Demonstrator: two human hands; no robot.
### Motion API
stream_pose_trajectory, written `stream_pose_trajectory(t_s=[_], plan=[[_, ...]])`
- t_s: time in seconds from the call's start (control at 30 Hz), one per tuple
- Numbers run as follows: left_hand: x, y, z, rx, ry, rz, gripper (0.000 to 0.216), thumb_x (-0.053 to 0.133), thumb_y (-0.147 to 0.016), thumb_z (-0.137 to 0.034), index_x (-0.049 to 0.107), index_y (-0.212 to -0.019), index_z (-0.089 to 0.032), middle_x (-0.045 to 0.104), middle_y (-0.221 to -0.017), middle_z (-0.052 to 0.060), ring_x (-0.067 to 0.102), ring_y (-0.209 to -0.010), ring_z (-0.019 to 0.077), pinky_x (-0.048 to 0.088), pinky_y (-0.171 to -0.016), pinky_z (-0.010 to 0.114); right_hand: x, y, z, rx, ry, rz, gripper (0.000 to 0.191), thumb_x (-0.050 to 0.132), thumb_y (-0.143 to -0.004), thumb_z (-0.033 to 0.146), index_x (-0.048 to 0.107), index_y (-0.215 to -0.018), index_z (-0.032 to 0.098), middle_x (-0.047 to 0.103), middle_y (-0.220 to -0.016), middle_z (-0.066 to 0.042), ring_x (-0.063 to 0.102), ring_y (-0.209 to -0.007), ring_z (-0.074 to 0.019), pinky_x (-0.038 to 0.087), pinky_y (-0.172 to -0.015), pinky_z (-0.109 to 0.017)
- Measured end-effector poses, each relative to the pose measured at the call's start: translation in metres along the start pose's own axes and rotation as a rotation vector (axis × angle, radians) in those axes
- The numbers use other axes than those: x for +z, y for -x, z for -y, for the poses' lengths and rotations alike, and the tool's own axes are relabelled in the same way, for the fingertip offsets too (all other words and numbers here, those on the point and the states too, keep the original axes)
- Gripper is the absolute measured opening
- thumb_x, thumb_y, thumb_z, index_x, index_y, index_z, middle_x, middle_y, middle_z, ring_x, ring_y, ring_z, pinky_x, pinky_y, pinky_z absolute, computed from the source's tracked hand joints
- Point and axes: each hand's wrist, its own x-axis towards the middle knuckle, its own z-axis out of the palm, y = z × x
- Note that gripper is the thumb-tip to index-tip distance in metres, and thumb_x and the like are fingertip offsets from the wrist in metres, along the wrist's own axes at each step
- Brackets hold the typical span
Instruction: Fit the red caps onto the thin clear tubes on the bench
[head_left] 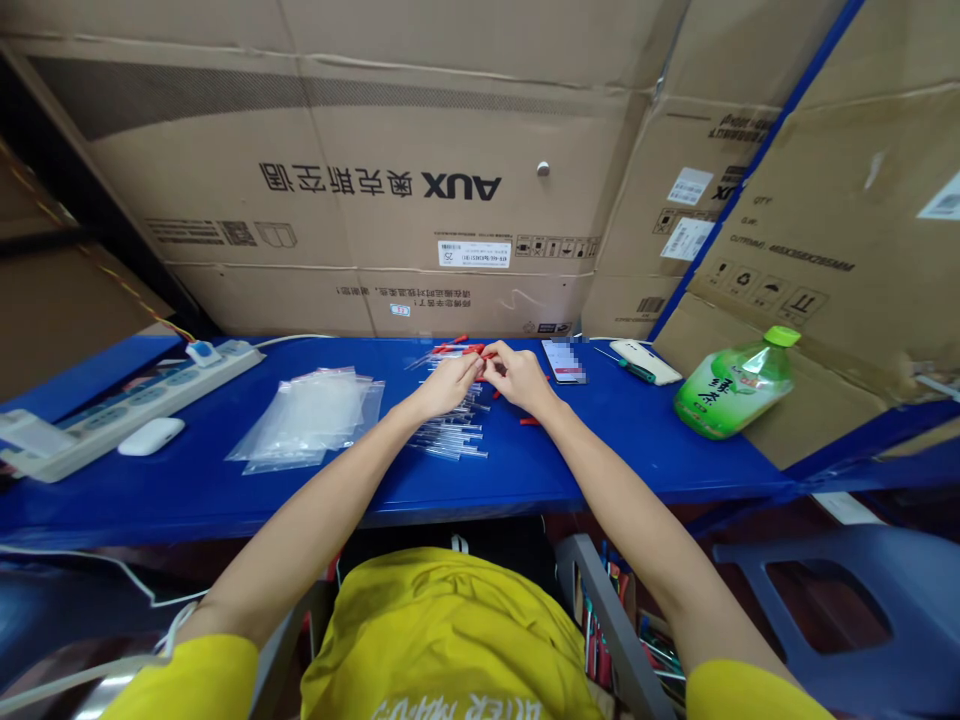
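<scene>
My left hand (pixel 448 384) and my right hand (pixel 519 378) meet over the blue table, fingertips pinched close together. Between them shows a small red piece (pixel 480 350), partly covered by the fingers, and both hands appear to grip it. Beneath and in front of my left hand lies a spread of thin clear plastic tubes (pixel 454 440). More red pieces (pixel 453 341) are scattered at the far side of the tubes. Another red piece (pixel 529 421) rests beside my right wrist.
Clear zip bags (pixel 315 415) lie left of the tubes. Farther left are a white earbud case (pixel 151 436) and a power strip (pixel 142 405). To the right are a phone (pixel 561 361), a green-handled screwdriver (pixel 637 370) and a green tea bottle (pixel 731 390). Cardboard (pixel 390 120) walls the back.
</scene>
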Motion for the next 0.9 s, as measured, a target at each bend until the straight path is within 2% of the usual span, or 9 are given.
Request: stream_pose_trajectory(t_s=[0.27,0.37,0.5,0.67,0.9], plan=[[0.0006,-0.0021,-0.0100,-0.007,0.055,-0.015,0.044,0.031,-0.109,-0.049,0.051,-0.085,-0.018,0.058,-0.079,0.003,0.051,-0.073,0.0160,0.040,-0.072,0.029,-0.0035,0.0003,-0.0004,0.019,0.072,-0.029,0.017,0.052,-0.092,0.020,0.064,-0.104,0.021,0.069,-0.069,0.002,0.061,-0.056,-0.0145,0.041,-0.061,-0.025],[0.0017,-0.0018,-0.0094,-0.030,0.046,-0.042,0.043,0.031,-0.109,-0.048,0.051,-0.085,-0.019,0.059,-0.079,0.003,0.051,-0.074,0.0166,0.041,-0.073,0.029,-0.0052,0.0008,-0.0008,0.009,0.009,-0.017,0.018,0.052,-0.096,0.023,0.063,-0.109,0.021,0.073,-0.076,0.000,0.067,-0.063,-0.0152,0.045,-0.065,-0.024],[0.0020,0.0006,-0.0065,-0.053,-0.117,-0.087,0.034,0.035,-0.108,-0.040,0.056,-0.092,-0.020,0.067,-0.090,0.007,0.060,-0.082,0.0212,0.043,-0.077,0.031,-0.0064,0.0018,-0.0028,0.005,-0.100,0.012,0.021,0.055,-0.100,0.030,0.063,-0.118,0.022,0.078,-0.092,-0.003,0.074,-0.077,-0.0172,0.053,-0.073,-0.026],[0.0017,0.0041,-0.0064,-0.087,-0.275,-0.079,0.028,0.037,-0.108,-0.037,0.059,-0.103,-0.022,0.072,-0.099,0.011,0.067,-0.091,0.0263,0.044,-0.077,0.033,-0.0049,0.0017,-0.0036,0.037,-0.057,-0.010,0.026,0.060,-0.097,0.029,0.065,-0.122,0.022,0.078,-0.095,-0.004,0.073,-0.074,-0.0172,0.054,-0.072,-0.026],[0.0002,0.0045,-0.0029,-0.143,-0.227,-0.040,0.036,0.033,-0.110,-0.043,0.060,-0.107,-0.021,0.073,-0.095,0.010,0.068,-0.088,0.0260,0.045,-0.076,0.033,-0.0071,-0.0009,0.0051,-0.002,-0.058,-0.009,0.018,0.060,-0.097,0.030,0.070,-0.108,0.021,0.078,-0.095,-0.005,0.068,-0.072,-0.0160,0.052,-0.073,-0.027]])
